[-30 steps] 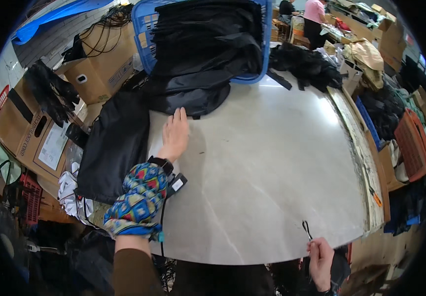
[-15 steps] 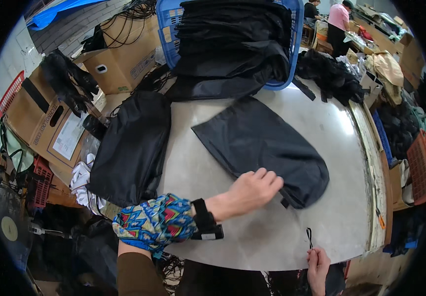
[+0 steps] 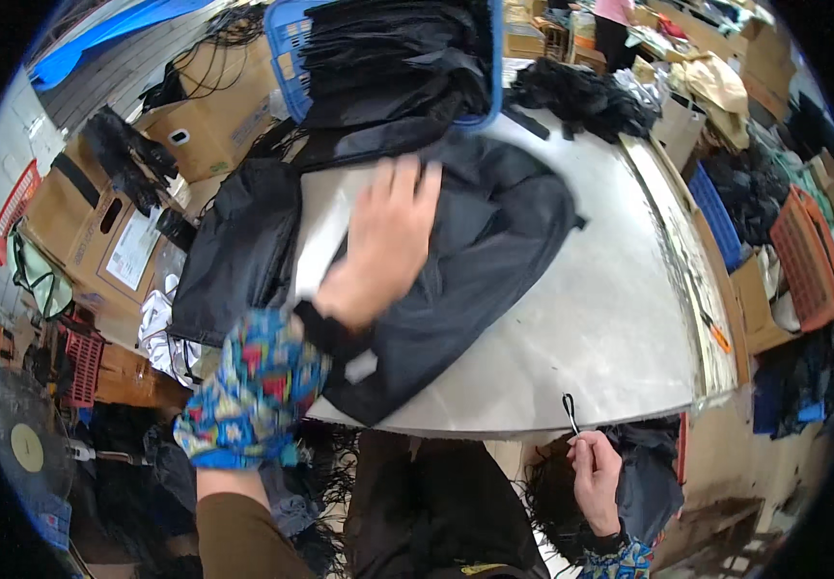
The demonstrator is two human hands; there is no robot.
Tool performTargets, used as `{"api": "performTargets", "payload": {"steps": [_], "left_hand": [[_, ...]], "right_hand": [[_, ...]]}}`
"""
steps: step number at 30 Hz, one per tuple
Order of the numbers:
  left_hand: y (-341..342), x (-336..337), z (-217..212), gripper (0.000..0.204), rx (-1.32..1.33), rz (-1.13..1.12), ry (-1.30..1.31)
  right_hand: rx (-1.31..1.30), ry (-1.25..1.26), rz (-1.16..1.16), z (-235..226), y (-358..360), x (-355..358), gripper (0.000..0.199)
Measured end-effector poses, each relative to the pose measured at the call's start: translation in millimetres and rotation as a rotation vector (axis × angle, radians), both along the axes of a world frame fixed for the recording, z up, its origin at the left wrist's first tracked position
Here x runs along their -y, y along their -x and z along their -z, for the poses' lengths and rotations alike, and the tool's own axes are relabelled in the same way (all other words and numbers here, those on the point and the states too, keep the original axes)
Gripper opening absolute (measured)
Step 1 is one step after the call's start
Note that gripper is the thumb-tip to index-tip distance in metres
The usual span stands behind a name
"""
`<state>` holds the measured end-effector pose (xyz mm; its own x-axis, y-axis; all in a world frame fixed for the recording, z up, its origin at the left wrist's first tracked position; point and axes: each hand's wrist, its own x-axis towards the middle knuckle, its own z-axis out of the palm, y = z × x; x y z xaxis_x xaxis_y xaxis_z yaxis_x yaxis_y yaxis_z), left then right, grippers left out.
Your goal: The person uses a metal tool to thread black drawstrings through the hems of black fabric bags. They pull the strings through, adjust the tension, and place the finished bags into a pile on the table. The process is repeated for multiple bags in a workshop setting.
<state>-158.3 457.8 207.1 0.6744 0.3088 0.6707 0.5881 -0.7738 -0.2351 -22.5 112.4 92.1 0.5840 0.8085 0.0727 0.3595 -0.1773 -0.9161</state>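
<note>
My left hand point(image 3: 388, 236), smeared by motion, lies over a dark, bag-shaped piece of black fabric point(image 3: 504, 251) with its fingers stretched out. The fabric spreads across the pale tabletop, its lower corner near the front edge. A small black tab sticks out from its right side. At the table's front edge, to the right, my right hand point(image 3: 596, 473) is closed on a thin black loop point(image 3: 569, 410) that points upward; I cannot make out whether it is a cord or part of a small tool. Another folded black fabric piece point(image 3: 243, 251) lies left of my left hand.
A blue basket point(image 3: 494, 68) full of black fabric stands at the back. Cardboard boxes point(image 3: 98, 236) are on the left. A black heap of scraps point(image 3: 581, 96) lies far right, and an orange-handled cutter point(image 3: 716, 333) sits at the right edge. A co-worker point(image 3: 615, 29) stands beyond.
My left hand has moved up and left. The bag-shaped fabric has turned, with its tab now at upper right and its corner toward me. My right hand still holds the loop.
</note>
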Motion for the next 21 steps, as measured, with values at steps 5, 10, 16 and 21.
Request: {"api": "performTargets", "payload": {"steps": [5,10,16,21], "left_hand": [[53.8,101.7,110.1,0.049,-0.375,-0.099,0.651],[55.7,82.2,108.1,0.044,-0.059,0.268,0.858],[117.9,137.4,82.8,0.031,0.65,-0.225,1.31],[113.8,154.1,128.4,0.033,0.529,-0.142,0.865]], "right_hand": [[-0.024,0.012,-0.066,5.5,1.5,22.4,0.012],[0.407,-0.25,-0.295,-15.8,29.7,-29.9,0.007],[0.555,-0.204,-0.201,-0.6,30.6,-68.1,0.012],[0.512,-0.143,-0.181,0.8,31.3,-61.1,0.012]]}}
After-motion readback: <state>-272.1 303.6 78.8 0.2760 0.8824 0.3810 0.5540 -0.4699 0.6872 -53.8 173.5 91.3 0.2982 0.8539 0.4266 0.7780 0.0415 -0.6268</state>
